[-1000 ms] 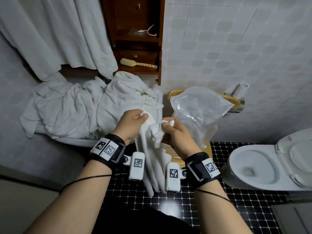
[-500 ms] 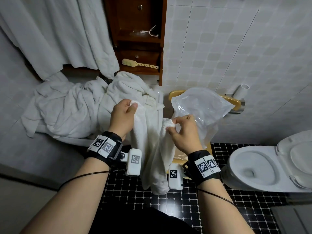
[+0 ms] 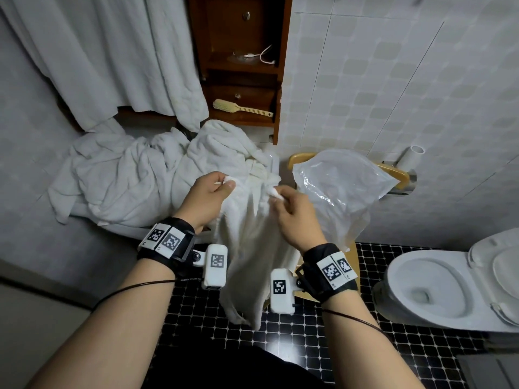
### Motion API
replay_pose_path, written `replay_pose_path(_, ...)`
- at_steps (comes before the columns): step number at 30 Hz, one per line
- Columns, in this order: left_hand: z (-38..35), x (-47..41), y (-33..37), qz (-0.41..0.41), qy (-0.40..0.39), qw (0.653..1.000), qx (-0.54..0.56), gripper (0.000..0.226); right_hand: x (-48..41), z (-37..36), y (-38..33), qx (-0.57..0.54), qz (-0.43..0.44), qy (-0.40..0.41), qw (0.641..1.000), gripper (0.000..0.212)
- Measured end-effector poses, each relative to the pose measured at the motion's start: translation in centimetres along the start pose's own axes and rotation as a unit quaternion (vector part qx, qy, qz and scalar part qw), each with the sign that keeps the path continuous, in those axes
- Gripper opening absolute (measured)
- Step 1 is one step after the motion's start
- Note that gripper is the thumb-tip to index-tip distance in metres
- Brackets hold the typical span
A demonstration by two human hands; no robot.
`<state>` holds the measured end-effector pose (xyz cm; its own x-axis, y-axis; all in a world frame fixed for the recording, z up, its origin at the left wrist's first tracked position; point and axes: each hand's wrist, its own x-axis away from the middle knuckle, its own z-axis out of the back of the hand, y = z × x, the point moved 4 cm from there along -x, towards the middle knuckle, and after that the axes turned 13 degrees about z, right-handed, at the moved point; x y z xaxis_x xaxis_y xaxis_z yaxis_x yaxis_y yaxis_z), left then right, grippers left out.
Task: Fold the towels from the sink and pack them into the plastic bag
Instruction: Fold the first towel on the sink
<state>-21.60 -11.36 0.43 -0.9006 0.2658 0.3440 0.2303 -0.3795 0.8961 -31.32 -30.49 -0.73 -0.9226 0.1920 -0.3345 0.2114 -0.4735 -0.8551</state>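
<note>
Both hands have come a little closer together than half a second ago. The left hand (image 3: 209, 196) pinches one top corner of the white towel (image 3: 247, 265) between thumb and finger. The right hand (image 3: 297, 217) pinches the other top corner. The towel hangs down between the two hands, in front of the person and over the black tiled floor (image 3: 365, 346). More towels (image 3: 126, 178) lie in a heap on the sink. The plastic bag (image 3: 339, 186) sits just to the right, on a wooden stool (image 3: 398, 175) near the toilet (image 3: 438, 279).
</note>
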Motion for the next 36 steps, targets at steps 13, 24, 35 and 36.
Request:
replay_pose_path(13,-2.9,2.3,1.0,0.037,-0.174,0.980,0.091,0.018,0.0,-0.7,-0.9,-0.128,-0.053,0.076,0.987,0.013)
replay_pose_path(24,-4.4,2.9,1.3,-0.012,-0.201,0.976,0.082,0.032,1.1,-0.4,-1.4,-0.075,-0.034,0.108,0.991,0.016)
replay_pose_path(35,-4.0,3.6,2.0,-0.098,-0.206,0.973,-0.022,0.015,2.0,-0.5,-0.4,0.085,-0.074,-0.179,0.977,0.043)
replay_pose_path(36,-3.9,3.7,2.2,-0.108,-0.204,0.973,-0.032,0.014,2.2,-0.7,-0.5,0.093,-0.076,-0.205,0.971,0.048)
